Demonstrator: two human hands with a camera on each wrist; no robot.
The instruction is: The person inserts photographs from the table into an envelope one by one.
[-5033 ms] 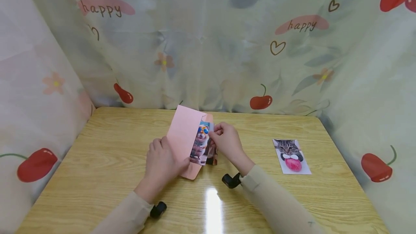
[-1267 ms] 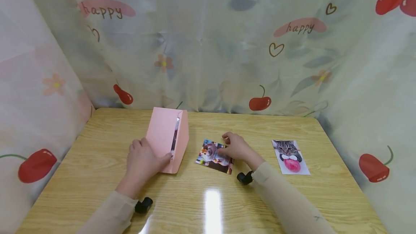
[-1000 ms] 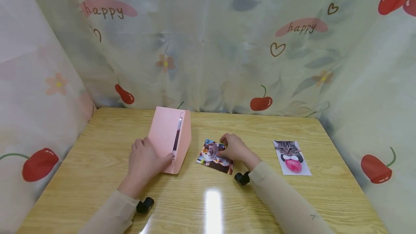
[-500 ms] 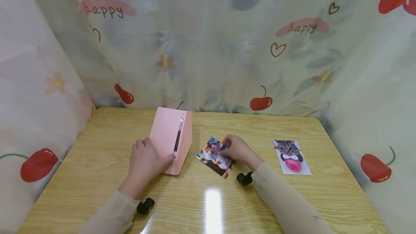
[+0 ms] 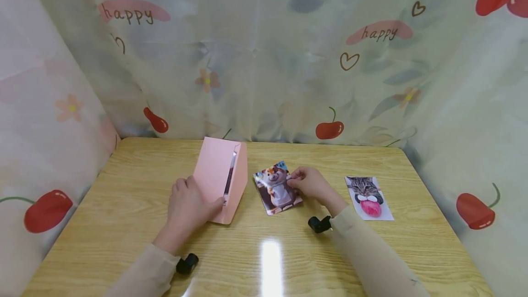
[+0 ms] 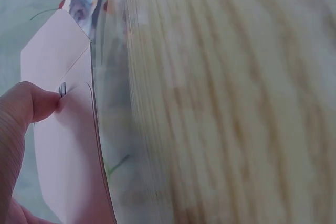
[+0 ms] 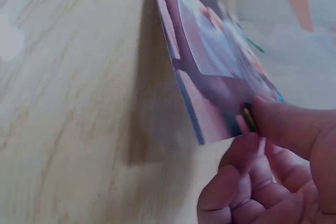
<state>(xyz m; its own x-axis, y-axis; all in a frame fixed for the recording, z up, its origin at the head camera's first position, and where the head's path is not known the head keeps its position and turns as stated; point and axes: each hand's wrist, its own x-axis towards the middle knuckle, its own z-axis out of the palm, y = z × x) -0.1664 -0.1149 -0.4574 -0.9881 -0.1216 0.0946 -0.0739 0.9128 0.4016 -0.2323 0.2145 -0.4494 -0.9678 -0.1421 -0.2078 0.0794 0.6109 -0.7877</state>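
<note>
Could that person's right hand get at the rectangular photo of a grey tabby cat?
Probably yes: the grey tabby photo lies uncovered on the pale wooden table, near the right hand. But that hand pinches a glossy rectangular animal photo, which it would likely need to put down first.

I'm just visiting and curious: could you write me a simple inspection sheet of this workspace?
Surface: wood-grain table, with glare near the front.
Job's things: pink envelope, open, a dark strip showing inside; dressed-animal card, tilted; cat card, flat at right.
Clutter: nothing seen.
Hands: left hand grips the pink envelope; right hand pinches the dressed-animal card's edge.
Cables: nothing seen.
Surroundings: curtain with cherries, hearts and "happy" lettering.
</note>
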